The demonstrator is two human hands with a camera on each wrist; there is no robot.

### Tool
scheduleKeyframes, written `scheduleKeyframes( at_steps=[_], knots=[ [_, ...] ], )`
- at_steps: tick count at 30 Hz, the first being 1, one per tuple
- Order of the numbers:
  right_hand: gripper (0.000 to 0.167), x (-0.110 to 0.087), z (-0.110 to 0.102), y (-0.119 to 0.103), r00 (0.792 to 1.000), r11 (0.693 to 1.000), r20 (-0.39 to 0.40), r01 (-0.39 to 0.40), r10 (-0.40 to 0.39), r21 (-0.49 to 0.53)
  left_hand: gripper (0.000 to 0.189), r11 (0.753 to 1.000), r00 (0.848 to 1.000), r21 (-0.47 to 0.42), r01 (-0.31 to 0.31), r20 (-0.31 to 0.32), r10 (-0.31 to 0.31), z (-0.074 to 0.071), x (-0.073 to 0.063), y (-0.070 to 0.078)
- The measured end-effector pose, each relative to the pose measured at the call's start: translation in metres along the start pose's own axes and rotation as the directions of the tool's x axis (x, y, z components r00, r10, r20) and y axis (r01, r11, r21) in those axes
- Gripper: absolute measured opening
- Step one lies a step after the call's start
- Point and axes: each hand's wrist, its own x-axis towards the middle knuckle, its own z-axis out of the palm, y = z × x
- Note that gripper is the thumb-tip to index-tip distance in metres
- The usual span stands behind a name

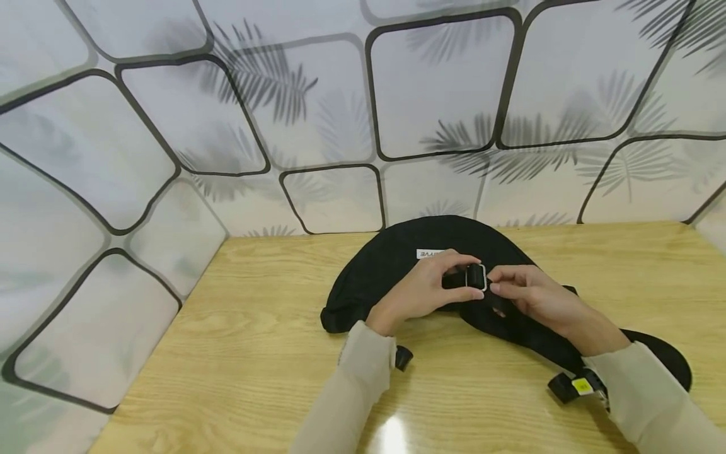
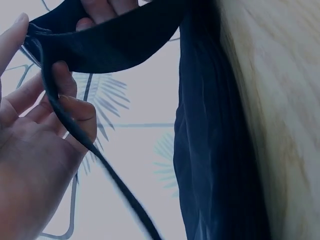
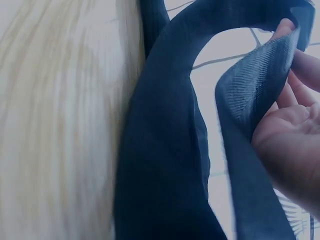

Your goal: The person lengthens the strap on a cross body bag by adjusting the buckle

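Observation:
A black crescent-shaped bag (image 1: 374, 271) lies on the table with a small white label (image 1: 426, 253) on its front. Above it, my left hand (image 1: 416, 290) holds a metal-framed strap slider (image 1: 482, 277) between thumb and fingers. My right hand (image 1: 544, 301) pinches the black webbing strap just right of the slider. In the left wrist view the strap (image 2: 125, 45) bends in a loop by the left hand (image 2: 35, 150), and a thinner length hangs down. The right wrist view has the ribbed webbing (image 3: 255, 85) folded over at the fingertips of the right hand (image 3: 295, 130).
A wide black strap (image 1: 663, 353) curves over the wooden table (image 1: 255, 353) to the right, partly under the right forearm. Patterned panels (image 1: 442, 88) with leaf prints stand behind and at the left. Wrist-worn devices (image 1: 563, 388) sit below both cuffs.

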Motion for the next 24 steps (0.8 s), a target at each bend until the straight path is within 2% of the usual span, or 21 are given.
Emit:
scheduleKeyframes(
  at_steps=[4,10,18,24],
  knots=[
    [0.030,0.0001,-0.0015,0.0019,1.000,1.000,-0.031,-0.006,0.007,0.024,0.048,1.000,1.000,0.023,0.017,0.000,-0.017,-0.0031,-0.0022,-0.0016],
    [0.029,0.0011,-0.0023,0.0031,0.998,0.999,-0.049,-0.042,0.043,0.020,0.048,0.998,0.999,0.066,0.000,0.039,-0.003,-0.0032,-0.0014,-0.0040],
    [0.031,0.0032,0.0030,0.0012,0.999,0.998,-0.020,-0.025,0.026,0.064,0.054,0.997,0.992,0.071,0.038,0.116,-0.046,0.0021,-0.0004,-0.0037],
    [0.032,0.0025,-0.0007,0.0009,1.000,0.999,-0.008,-0.027,0.027,0.036,0.052,0.998,0.995,0.041,0.050,0.080,-0.053,0.0010,-0.0008,-0.0036]
  ],
)
